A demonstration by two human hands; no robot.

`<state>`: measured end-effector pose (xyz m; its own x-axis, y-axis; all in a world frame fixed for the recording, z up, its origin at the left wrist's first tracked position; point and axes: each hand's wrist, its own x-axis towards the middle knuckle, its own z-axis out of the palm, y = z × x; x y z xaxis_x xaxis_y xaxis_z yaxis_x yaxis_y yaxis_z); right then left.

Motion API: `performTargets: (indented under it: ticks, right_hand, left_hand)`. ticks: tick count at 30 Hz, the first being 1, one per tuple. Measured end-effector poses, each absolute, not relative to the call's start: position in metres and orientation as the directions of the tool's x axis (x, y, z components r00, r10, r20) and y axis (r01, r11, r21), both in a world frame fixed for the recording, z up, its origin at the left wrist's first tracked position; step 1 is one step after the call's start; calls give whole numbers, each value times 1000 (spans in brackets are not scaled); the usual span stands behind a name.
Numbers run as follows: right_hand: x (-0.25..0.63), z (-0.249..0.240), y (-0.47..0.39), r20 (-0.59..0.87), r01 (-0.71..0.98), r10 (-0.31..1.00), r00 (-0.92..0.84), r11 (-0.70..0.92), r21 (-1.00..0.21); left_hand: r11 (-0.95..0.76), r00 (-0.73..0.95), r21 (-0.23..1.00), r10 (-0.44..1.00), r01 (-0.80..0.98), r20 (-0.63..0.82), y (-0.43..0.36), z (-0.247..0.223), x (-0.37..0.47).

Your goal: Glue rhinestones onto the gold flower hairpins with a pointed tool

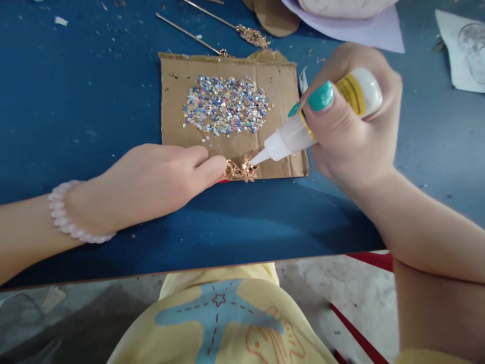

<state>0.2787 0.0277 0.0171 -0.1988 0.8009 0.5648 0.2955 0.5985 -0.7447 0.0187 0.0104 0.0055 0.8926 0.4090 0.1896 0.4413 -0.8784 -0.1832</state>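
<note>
Between the closed fingers of my left hand (162, 177) is a gold-coloured metal ornament with a flower-shaped end (249, 169); the part inside the fingers is hidden. My right hand (352, 121) is wrapped round a glue bottle (293, 137) with a yellow label and a white nozzle. The bottle is tilted down to the left, its tip at the flower, touching or very close. Beneath both lies a piece of cardboard (172, 116), with a patch of small shiny sequin-like flakes (227, 106) in blue, white and pink spread on it.
Behind the cardboard lie two gold hairpin-like sticks (189, 34) with ornate ends (253, 36). A lilac sheet (382, 33) under a pale object is at the back, and a white paper (462, 60) at the right. The blue table's front edge (227, 270) runs near my body.
</note>
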Motion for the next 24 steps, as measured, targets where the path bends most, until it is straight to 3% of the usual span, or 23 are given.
performTargets:
  ticks: [24]
  right_hand:
    - [270, 11, 27, 594, 260, 780, -199, 626, -735]
  left_hand:
    - [-896, 912, -188, 377, 403, 160, 10, 10, 21]
